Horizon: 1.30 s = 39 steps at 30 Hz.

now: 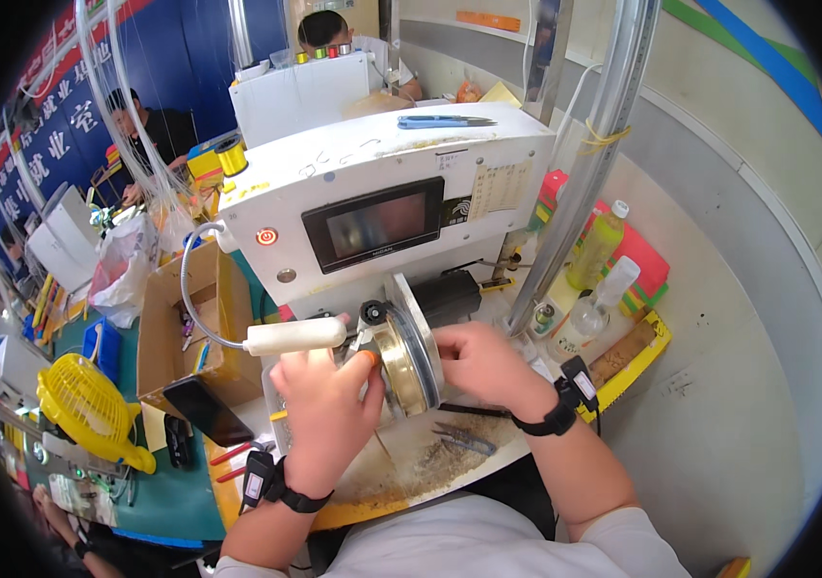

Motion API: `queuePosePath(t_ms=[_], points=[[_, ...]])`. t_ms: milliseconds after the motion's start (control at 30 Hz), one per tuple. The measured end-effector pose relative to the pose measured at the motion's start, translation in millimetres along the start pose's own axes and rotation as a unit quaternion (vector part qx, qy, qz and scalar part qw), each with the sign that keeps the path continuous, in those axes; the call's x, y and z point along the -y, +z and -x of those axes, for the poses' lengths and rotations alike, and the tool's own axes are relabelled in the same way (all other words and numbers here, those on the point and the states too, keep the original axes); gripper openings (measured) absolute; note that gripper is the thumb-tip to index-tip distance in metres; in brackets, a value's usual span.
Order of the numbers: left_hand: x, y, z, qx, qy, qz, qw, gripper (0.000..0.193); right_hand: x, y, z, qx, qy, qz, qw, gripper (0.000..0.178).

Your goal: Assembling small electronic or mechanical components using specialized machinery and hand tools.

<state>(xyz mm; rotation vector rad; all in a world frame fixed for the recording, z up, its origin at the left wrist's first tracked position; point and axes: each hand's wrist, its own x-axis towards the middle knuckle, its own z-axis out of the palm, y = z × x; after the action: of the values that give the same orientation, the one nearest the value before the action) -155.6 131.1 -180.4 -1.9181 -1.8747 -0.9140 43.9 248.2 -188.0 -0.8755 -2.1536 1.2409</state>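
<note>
A white machine [276, 222] with a dark screen [384, 229] and a lit red button stands before me. On its front is a round brass wheel [399, 371] with a dark rim, set against a pale metal plate. At the wheel's left side is my left hand [326, 400], its fingers bent together; an orange bit shows at a fingertip, and what they pinch is too small to tell. My right hand [488, 364] is closed at the wheel's right side, its fingertips partly hidden. Just above my left hand is a white cylindrical handle [295, 335] on a grey cable.
Pliers [464, 439] lie on the dusty worktop below the wheel. To the left are a cardboard box [162, 323], a phone [207, 410], red-handled pliers [236, 459] and a yellow fan [88, 409]. Bottles [596, 249] stand right of a metal post [575, 193]. Other people sit beyond.
</note>
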Motion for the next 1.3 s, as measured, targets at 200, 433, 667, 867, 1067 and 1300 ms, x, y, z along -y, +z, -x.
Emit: queuePosePath(t_ms=[200, 433, 667, 867, 1067, 1300], points=[[-6, 3, 4, 0.0, 0.003, -0.012, 1.0, 0.016, -19, 24, -7, -0.046, 0.019, -0.07, 0.996, 0.019], [-4, -11, 20, -0.007, -0.021, -0.002, 1.0, 0.018, 4, 7, 55, -0.235, 0.018, -0.065, 0.97, 0.009], [-5, -40, 49, 0.02, 0.015, 0.146, 0.989, 0.025, 25, 23, 86, -0.239, -0.147, 0.029, 0.959, 0.011], [-34, 4, 83, 0.134, -0.004, 0.405, 0.904, 0.03, -32, 66, 140, -0.265, -0.149, 0.129, 0.944, 0.009], [-34, 23, 129, 0.147, -0.104, 0.487, 0.855, 0.033, -31, 89, 139, -0.151, -0.222, 0.134, 0.954, 0.011], [-18, 25, 140, 0.171, -0.144, 0.511, 0.83, 0.028, -31, 86, 123, -0.14, -0.2, 0.161, 0.956, 0.013]])
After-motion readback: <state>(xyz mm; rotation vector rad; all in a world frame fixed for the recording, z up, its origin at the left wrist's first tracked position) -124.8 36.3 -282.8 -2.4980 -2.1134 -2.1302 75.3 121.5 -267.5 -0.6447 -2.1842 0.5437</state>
